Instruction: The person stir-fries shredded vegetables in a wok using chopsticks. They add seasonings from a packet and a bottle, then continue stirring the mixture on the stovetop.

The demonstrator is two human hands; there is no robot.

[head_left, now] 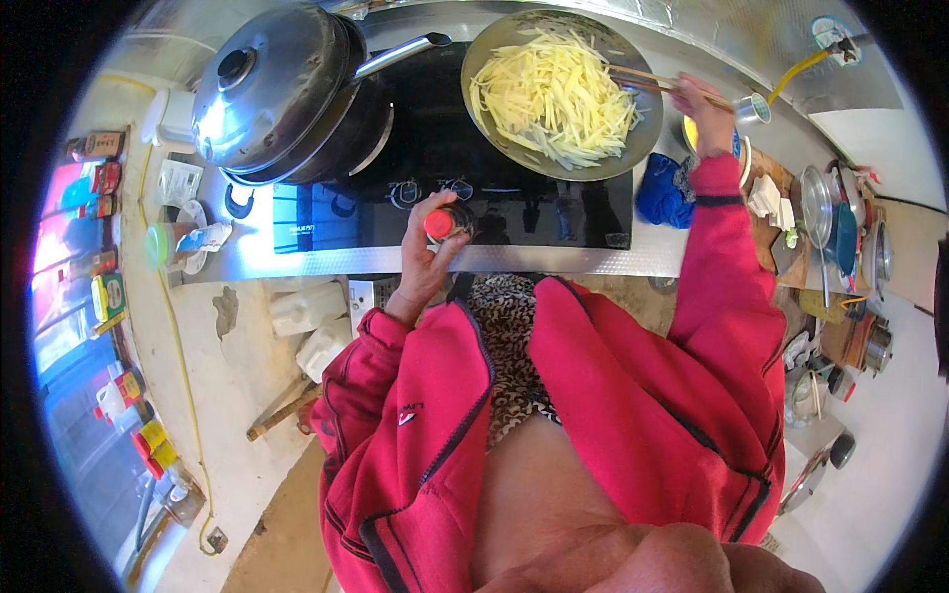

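My left hand [427, 253] is closed around a small dark bottle with a red cap [438, 224], held over the front edge of the black cooktop [534, 212]. At the back right, my right hand [706, 117] grips a pair of brown chopsticks [647, 78]. Their far ends reach over the rim of a wide wok [484, 127]. Pale yellow shredded strips, looking like potato, are heaped [559, 94] inside it. Just beyond my right hand shows a small metal cylinder [754, 109]; whether it is a handle end cannot be made out.
On the cooktop's left stands a large lidded pan [267, 99] with a long metal handle [403, 53] pointing right. A blue cloth [664, 193] lies right of the wok. Farther right are a strainer [817, 203] and kitchenware. A green-lidded jar [160, 244] stands at the counter's left end.
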